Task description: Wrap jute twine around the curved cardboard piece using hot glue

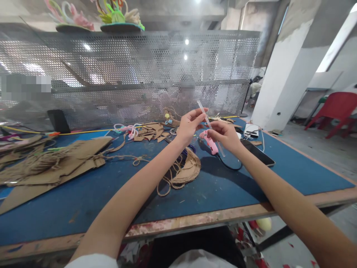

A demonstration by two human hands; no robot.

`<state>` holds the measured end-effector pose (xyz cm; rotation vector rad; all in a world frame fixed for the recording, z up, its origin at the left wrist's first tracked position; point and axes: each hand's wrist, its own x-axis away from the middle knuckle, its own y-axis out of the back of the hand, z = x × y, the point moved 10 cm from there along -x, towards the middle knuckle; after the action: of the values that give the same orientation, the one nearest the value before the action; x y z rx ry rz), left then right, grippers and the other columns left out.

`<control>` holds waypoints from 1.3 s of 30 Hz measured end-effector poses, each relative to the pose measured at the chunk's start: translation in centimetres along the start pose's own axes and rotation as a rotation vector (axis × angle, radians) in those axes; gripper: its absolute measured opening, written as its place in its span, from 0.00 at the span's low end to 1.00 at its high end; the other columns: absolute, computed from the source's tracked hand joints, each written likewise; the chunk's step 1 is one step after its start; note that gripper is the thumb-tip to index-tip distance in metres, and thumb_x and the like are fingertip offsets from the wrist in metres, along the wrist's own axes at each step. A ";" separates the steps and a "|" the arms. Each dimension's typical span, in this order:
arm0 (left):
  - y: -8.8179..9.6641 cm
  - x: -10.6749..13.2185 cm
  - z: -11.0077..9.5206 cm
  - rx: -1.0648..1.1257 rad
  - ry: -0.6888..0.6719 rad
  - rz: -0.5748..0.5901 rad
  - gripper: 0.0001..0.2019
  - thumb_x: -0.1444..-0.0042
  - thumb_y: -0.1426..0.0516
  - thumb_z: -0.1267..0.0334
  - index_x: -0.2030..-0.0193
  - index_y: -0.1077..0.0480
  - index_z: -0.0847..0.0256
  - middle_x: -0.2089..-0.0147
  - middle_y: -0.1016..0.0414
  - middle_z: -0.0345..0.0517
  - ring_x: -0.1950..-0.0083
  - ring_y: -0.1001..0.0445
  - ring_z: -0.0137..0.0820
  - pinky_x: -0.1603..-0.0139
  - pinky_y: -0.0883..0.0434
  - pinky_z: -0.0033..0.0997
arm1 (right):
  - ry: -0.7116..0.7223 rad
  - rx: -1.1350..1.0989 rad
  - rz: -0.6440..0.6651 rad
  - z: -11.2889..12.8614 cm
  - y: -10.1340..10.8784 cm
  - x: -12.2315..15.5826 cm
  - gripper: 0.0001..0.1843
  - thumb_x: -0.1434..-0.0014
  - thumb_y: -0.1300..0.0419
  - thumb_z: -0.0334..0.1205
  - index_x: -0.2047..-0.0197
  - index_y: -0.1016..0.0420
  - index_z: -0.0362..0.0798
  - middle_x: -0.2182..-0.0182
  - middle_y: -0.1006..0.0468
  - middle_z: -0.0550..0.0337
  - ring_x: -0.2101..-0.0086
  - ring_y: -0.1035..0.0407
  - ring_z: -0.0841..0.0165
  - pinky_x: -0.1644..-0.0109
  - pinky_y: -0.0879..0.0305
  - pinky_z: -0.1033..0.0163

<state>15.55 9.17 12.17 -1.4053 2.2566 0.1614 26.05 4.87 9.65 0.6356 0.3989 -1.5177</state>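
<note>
A long translucent glue stick [208, 122] slants between my hands above the table. My left hand [189, 127] pinches its upper part between thumb and fingers. Lower down, my right hand [224, 134] has its fingers closed on the same stick. Just beneath and partly behind my right hand is a pink glue gun [209, 143] with a black cable. A rounded cardboard piece wrapped in twine [189, 168] lies on the blue table below my left wrist, with loose twine loops at its left edge.
Cardboard sheets with twine [64, 160] cover the table's left side. Cardboard scraps [150, 131] and pastel pipe cleaners [129, 130] lie toward the back. A dark tablet [258, 152] and a white device [251, 130] are on the right. A perforated metal screen [125, 74] stands behind.
</note>
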 end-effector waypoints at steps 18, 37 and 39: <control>1.1 -0.9 1.2 -0.167 0.008 -0.005 0.15 0.38 0.47 0.55 0.52 0.25 0.58 0.50 0.22 0.47 0.58 0.23 0.29 0.65 0.30 0.23 | 0.183 0.591 -0.270 3.4 5.3 -0.1 0.16 0.41 0.43 0.50 0.55 0.25 0.49 0.68 0.21 0.57 0.73 0.31 0.68 0.68 0.36 0.62; -1.1 -1.1 6.1 -1.030 -0.326 0.208 0.13 0.40 0.48 0.72 0.52 0.26 0.61 0.50 0.23 0.49 0.47 0.28 0.34 0.41 0.35 0.39 | -0.030 1.553 0.016 3.8 5.4 -0.2 0.13 0.44 0.45 0.46 0.71 0.22 0.52 0.71 0.19 0.59 0.69 0.28 0.64 0.73 0.53 0.63; -1.1 -1.1 6.1 -1.036 -0.334 0.202 0.13 0.40 0.48 0.73 0.53 0.25 0.60 0.50 0.22 0.48 0.48 0.28 0.34 0.41 0.35 0.39 | -0.014 1.602 0.022 3.9 4.8 -0.3 0.13 0.42 0.45 0.46 0.70 0.22 0.51 0.70 0.19 0.58 0.69 0.27 0.62 0.73 0.53 0.62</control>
<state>18.90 11.59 7.47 -1.3938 2.0490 1.6775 30.28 2.42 13.49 1.8060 -0.9883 -1.5902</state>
